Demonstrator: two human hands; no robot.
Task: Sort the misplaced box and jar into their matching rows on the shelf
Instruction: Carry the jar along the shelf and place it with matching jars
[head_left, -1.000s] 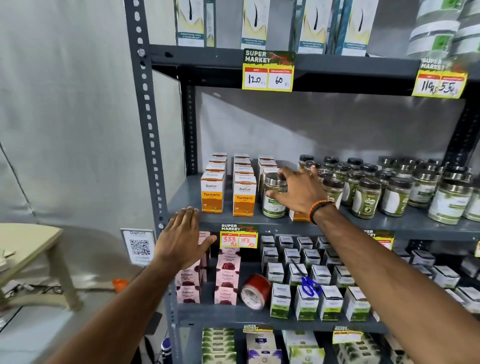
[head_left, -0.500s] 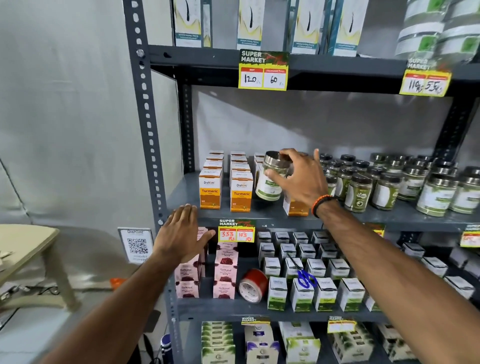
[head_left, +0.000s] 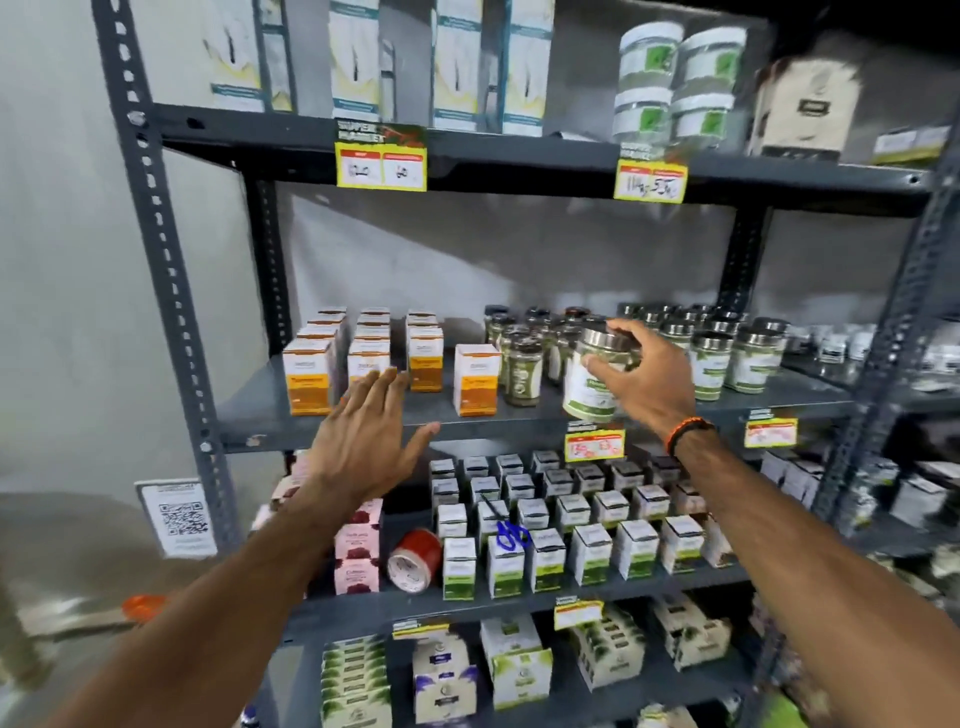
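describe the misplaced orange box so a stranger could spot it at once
Find the grey metal shelf at hand height, holding orange-and-white boxes on the left and jars on the right. The misplaced box stands alone at the front edge, right of the three box rows, directly beside the dark-lidded jars.

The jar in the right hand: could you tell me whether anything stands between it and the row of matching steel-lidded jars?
Nothing visible does. The right hand holds the jar at the shelf's front edge, and the matching jars stand just to its right; the darker jars are on its left.

head cam | faces forward, slightly down | close to shelf (head_left: 519, 415) | single view
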